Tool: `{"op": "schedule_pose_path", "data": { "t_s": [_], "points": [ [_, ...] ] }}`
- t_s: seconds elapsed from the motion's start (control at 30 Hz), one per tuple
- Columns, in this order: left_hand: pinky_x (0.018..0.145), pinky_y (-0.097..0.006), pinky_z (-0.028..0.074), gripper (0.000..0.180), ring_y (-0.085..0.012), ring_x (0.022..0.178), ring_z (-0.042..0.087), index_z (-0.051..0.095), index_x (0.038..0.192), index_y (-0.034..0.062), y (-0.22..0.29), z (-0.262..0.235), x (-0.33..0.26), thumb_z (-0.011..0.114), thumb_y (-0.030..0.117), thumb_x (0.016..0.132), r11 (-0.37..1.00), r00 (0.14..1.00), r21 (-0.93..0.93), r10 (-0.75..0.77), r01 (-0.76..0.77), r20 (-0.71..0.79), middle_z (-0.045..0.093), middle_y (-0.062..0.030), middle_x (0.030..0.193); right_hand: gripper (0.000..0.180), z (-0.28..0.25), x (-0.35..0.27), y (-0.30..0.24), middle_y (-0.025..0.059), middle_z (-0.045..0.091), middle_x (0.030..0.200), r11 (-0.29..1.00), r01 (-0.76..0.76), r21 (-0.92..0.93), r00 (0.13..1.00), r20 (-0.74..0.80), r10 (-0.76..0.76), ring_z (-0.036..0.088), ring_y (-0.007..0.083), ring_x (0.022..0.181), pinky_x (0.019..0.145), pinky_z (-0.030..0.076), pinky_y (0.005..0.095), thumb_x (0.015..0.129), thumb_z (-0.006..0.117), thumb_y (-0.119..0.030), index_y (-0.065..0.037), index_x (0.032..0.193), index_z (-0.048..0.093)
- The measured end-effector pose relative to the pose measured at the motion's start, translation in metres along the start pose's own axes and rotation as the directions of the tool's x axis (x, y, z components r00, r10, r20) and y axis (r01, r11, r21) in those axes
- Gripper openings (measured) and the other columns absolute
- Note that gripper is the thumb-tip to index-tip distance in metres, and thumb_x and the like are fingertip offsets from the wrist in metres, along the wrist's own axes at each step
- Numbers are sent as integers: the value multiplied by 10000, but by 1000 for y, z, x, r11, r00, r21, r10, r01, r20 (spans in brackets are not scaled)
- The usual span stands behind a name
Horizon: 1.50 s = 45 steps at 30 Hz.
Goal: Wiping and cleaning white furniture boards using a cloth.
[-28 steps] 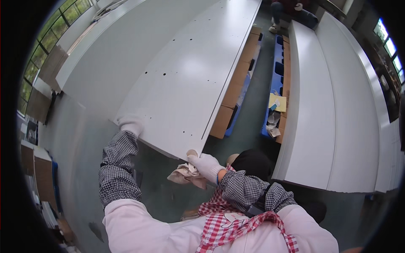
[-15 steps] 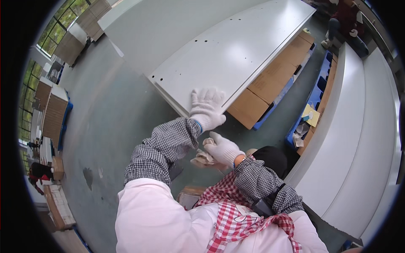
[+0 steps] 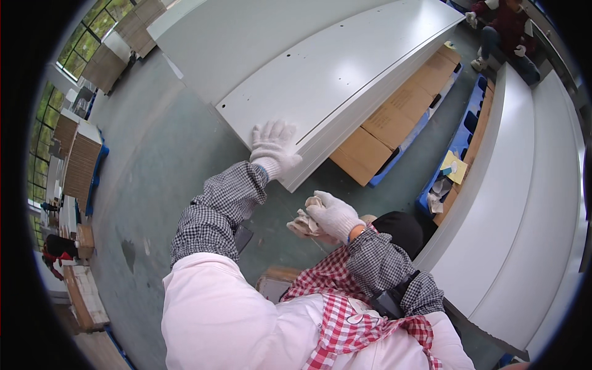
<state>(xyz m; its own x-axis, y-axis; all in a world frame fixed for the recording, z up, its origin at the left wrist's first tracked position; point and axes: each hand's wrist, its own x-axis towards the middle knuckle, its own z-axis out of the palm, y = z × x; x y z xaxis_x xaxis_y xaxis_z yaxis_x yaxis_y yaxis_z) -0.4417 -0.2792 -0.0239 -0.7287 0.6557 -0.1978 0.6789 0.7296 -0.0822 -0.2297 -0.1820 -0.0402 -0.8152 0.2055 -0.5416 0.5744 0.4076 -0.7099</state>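
Observation:
My left hand (image 3: 272, 148), in a white knit glove, lies with fingers spread on the near end of a long white panel (image 3: 327, 80). Small dark holes dot the panel's top face, and its long right edge stands out as a pale side band. In my gloved right hand (image 3: 336, 217) is a crumpled off-white cloth (image 3: 303, 226), gripped between thumb and fingers just right of the panel's near corner. That hand is held apart from the panel, in front of my red checked apron (image 3: 333, 271).
Flat brown cardboard (image 3: 394, 120) rests on a blue pallet beneath the panel's right side. Another blue pallet (image 3: 424, 200) carries paper scraps beside long white panels (image 3: 493, 222) at right. A person (image 3: 515, 37) sits far right. Stacked boards (image 3: 80, 160) line the left.
The panel's near end has shifted left and its right side face shows wider. My left hand has moved left with it. The right hand stays near its place, still holding the cloth.

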Motion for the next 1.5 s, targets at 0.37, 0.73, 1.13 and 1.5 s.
{"op": "schedule_pose_path", "data": {
  "t_s": [0.37, 0.73, 1.13, 1.5],
  "points": [
    [1298, -567, 5, 960, -336, 1611, 130, 305, 1643, 134, -1, 2, -7, 667, 518, 841, 999, 999, -21, -35, 35, 17, 245, -168, 1721, 562, 0, -5, 6, 162, 694, 1336, 999, 30, 13, 999, 18, -30, 659, 343, 1247, 1050, 499, 416, 940, 571, -470, -148, 1398, 618],
    [1291, -591, 26, 948, -345, 1603, 149, 310, 1638, 136, 1, 1, -1, 658, 529, 848, 1000, 999, -14, -24, 24, 22, 235, -167, 1721, 506, -13, -18, 8, 127, 710, 1319, 995, 69, 79, 995, 67, -74, 669, 318, 1230, 1056, 501, 391, 954, 565, -449, -169, 1361, 671],
    [1298, -564, 32, 915, -315, 1614, 144, 274, 1665, 196, 0, -23, -2, 631, 557, 903, 999, 993, -12, -41, 42, 107, 216, -120, 1740, 487, -6, -17, 7, 135, 712, 1310, 999, 10, 49, 1000, 8, -11, 673, 321, 1217, 1056, 499, 379, 952, 583, -449, -156, 1324, 695],
    [1270, -519, 179, 832, -312, 1479, 344, 423, 1547, 177, 1, -35, -3, 706, 479, 825, 996, 996, -33, -81, 83, 40, 435, -122, 1509, 501, -12, -31, 6, 141, 708, 1318, 1000, 8, 24, 1000, -7, -8, 667, 337, 1226, 1055, 503, 394, 957, 549, -466, -172, 1338, 690]
  ]
}}
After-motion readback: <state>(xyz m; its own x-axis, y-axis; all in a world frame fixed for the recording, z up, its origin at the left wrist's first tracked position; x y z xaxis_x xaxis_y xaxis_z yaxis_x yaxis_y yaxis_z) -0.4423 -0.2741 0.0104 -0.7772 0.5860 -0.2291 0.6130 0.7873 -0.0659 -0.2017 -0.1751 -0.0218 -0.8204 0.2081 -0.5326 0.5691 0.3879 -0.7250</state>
